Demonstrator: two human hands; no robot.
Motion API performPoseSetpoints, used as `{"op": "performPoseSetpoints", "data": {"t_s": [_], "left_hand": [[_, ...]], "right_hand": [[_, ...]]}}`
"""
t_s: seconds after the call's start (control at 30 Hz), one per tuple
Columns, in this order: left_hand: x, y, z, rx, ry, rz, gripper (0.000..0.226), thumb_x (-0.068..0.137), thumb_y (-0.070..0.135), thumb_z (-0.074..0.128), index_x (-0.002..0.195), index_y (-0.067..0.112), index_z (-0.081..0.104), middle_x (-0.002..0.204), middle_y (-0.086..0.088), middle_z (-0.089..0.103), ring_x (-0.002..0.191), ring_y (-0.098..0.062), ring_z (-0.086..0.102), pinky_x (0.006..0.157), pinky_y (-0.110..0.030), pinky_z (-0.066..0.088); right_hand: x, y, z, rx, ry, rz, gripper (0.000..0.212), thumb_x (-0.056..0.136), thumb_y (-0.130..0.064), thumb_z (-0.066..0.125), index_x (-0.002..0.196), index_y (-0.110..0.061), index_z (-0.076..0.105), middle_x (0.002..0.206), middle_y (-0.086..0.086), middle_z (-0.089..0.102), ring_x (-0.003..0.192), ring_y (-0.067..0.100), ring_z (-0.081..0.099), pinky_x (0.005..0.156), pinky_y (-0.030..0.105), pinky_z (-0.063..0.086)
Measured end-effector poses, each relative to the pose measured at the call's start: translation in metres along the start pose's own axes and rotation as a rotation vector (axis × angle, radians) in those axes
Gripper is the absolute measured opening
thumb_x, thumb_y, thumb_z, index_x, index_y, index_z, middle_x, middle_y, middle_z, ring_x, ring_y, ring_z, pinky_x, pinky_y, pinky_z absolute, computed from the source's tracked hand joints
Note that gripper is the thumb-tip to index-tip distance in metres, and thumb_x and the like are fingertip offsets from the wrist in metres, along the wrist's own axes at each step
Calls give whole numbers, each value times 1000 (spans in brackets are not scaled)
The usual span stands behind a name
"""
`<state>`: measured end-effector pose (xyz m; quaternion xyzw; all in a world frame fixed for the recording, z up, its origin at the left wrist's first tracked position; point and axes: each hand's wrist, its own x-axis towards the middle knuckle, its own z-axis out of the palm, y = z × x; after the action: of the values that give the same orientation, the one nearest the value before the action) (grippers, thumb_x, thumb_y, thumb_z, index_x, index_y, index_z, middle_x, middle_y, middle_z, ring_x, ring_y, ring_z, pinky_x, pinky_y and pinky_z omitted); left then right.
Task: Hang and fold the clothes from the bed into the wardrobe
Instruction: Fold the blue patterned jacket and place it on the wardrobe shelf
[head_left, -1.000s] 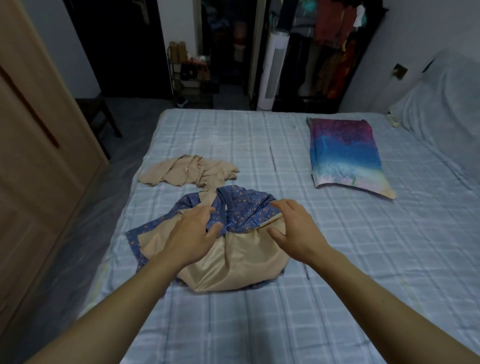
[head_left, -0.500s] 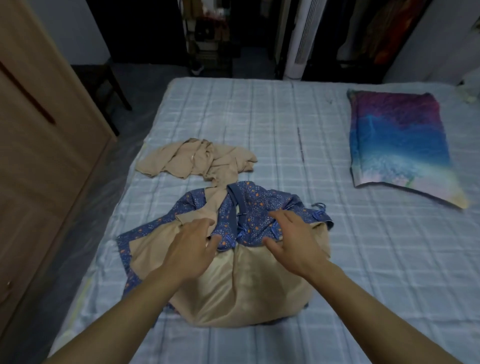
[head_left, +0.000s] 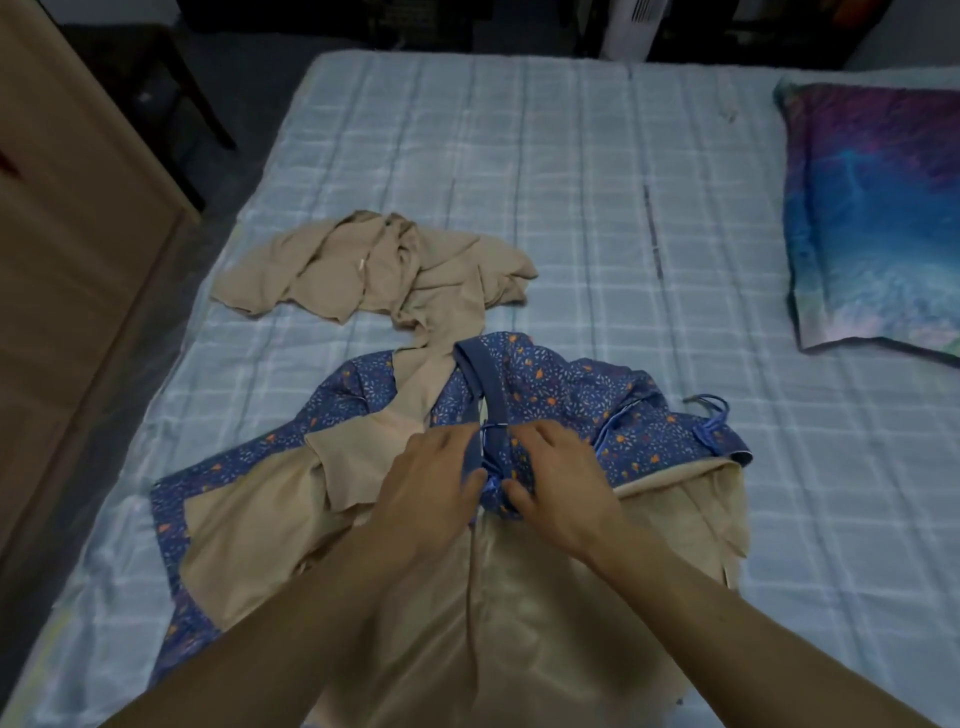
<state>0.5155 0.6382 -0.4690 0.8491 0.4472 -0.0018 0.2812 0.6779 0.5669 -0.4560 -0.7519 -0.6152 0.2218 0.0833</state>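
A blue patterned garment (head_left: 597, 415) with a beige satin lining lies crumpled on the near part of the bed (head_left: 571, 182). My left hand (head_left: 431, 483) and my right hand (head_left: 561, 478) meet at its middle, each pinching the blue fabric by the neck opening. A second, plain beige garment (head_left: 384, 265) lies bunched just beyond it, and one strip of it runs down under the blue collar.
A wooden wardrobe (head_left: 78, 249) stands along the left, with a strip of floor between it and the bed. A multicoloured pillow (head_left: 878, 218) lies at the right. A dark stool (head_left: 171, 78) is at the far left.
My view has dropped and moved closer to the bed. Both hands came together from flat on the blue garment and now pinch its fabric at the middle.
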Motion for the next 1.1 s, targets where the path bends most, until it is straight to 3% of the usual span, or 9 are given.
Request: {"op": "performPoseSetpoints", "data": {"t_s": [0.13,0.27,0.37,0.57,0.73,0.87,1.0,1.1], "left_hand": [[23,-6,19,170,-59,24,53,99,44,41,149,35,28,149,-3,35,131,-26,33,102,-40,38],[35,-13,35,315,-191,-4,51,101,47,34,149,34,25,155,-9,25,131,-32,30,101,-44,37],[41,-19,39,398,-226,-16,49,101,50,32,146,31,32,152,-9,29,130,-31,32,99,-44,37],[42,-20,41,439,-108,-1,38,100,41,36,127,20,52,129,-3,49,122,-23,42,93,-38,41],[44,-26,36,336,26,51,26,96,30,49,105,11,64,109,-8,59,107,-28,54,86,-41,47],[41,-30,29,305,129,133,15,76,19,76,73,8,66,77,-9,61,74,-30,62,60,-39,53],[36,-39,24,199,200,132,23,77,27,77,72,13,61,77,-4,57,70,-25,59,57,-35,51],[33,-44,17,132,258,139,18,73,10,76,72,11,59,74,-6,55,64,-27,56,52,-37,50]], "right_hand": [[25,5,27,-22,-50,30,55,88,-34,60,139,-22,44,135,5,47,121,28,46,100,40,38],[43,8,50,-99,-142,52,63,90,-38,57,147,-28,32,146,11,34,131,33,35,108,45,31],[48,10,62,-163,-191,66,61,93,-42,51,148,-31,28,151,15,24,136,38,27,110,49,25],[52,10,77,-238,-289,128,53,94,-54,44,143,-35,36,149,16,23,134,38,26,108,51,26],[58,3,77,-281,-350,145,52,96,-55,40,142,-32,36,147,19,23,130,42,29,105,54,29],[58,3,72,-313,-257,145,50,99,-52,34,135,-19,45,139,16,36,124,37,39,101,49,34],[55,7,66,-332,-95,124,47,100,-46,35,130,-14,52,128,9,49,117,30,49,96,44,37],[53,12,61,-321,-21,101,38,96,-38,46,120,-12,60,119,9,56,108,31,55,92,43,38]]}}
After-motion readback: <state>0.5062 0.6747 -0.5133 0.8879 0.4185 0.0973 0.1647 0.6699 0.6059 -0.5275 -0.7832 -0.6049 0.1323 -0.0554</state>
